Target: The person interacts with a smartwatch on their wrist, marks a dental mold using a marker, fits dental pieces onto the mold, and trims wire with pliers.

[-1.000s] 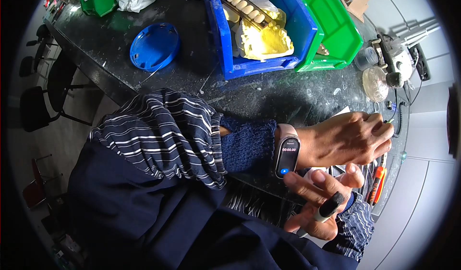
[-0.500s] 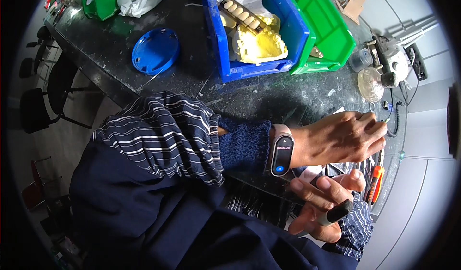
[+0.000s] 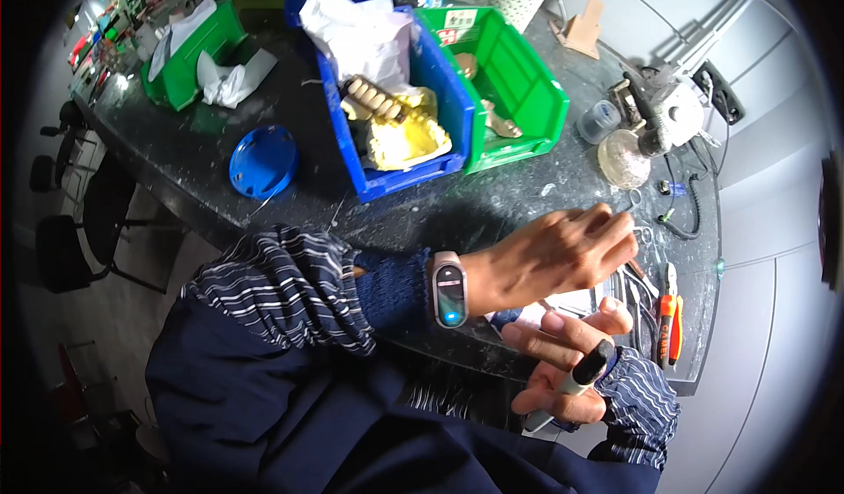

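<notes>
Landmark: blue bin point(image 3: 404, 182), on the dark bench point(image 3: 501, 197). Left hand point(image 3: 571, 252): nearer the person than the bin and to its right, back upward, fingers loosely curled; fingertips hidden, so I cannot tell whether they grip anything. Its wrist wears a fitness band point(image 3: 451, 296), screen lit, located on the person's side of the bin. Right hand point(image 3: 549, 378): farther from the bin than the left, clamped on a pen-shaped object point(image 3: 589, 366) with a black end and pale body; some fingers extend toward the band, near but apart from it.

In the bin: a yellow cast point(image 3: 409, 147), a strip of pale tooth-like pieces point(image 3: 376, 100) and crumpled white paper point(image 3: 356, 32). Right of the bin, adjoining: green bin point(image 3: 527, 90). Left of it: round blue dish point(image 3: 264, 162). Well right, toward the person: orange-handled pliers point(image 3: 665, 331).
</notes>
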{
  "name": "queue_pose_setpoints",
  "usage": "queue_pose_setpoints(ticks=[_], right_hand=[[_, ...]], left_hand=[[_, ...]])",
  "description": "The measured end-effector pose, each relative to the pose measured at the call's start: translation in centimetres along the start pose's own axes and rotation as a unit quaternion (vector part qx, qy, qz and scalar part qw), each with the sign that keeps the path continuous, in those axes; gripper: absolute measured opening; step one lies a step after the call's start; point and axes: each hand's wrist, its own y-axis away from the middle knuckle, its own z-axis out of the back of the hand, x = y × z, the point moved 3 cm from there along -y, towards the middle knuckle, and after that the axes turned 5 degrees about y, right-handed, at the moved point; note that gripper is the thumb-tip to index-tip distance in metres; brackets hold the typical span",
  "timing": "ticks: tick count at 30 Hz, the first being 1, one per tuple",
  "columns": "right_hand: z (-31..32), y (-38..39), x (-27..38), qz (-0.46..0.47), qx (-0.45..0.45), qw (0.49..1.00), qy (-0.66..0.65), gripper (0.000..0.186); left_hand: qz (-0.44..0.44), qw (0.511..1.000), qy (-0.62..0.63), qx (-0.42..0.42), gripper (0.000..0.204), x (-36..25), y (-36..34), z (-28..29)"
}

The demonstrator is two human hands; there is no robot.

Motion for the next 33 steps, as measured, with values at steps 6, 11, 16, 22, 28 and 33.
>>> queue_pose_setpoints(ticks=[6, 11, 16, 22, 28, 33], right_hand=[[2.5, 0.8, -4.6, -0.181, -0.085, 0.978, 0.062, 0.026], [4.1, 3.4, -8.2, -0.337, -0.196, 0.921, -0.005, 0.032], [2.8, 5.1, -8.2, -0.462, -0.226, 0.824, -0.237, 0.043], [1.4, 4.0, -7.0, -0.492, -0.229, 0.778, -0.315, 0.055], [1.3, 4.3, -7.1, -0.478, -0.149, 0.804, -0.320, 0.055], [0.8, 4.7, -7.2, -0.483, -0.168, 0.790, -0.339, 0.054]], left_hand=[[0.103, 0.978, 0.177, 0.030, 0.046, 1.6, 0.5, 2.3], [0.124, 0.974, 0.178, 0.069, 0.069, 1.5, -0.2, 3.0], [0.142, 0.973, 0.173, 0.063, 0.072, 1.5, -0.6, 3.9], [0.149, 0.974, 0.170, 0.031, 0.070, 1.6, -0.9, 4.1], [0.156, 0.972, 0.171, 0.047, 0.068, 1.5, -0.7, 3.5], [0.136, 0.975, 0.148, 0.095, 0.086, 1.8, -0.1, 3.3]])
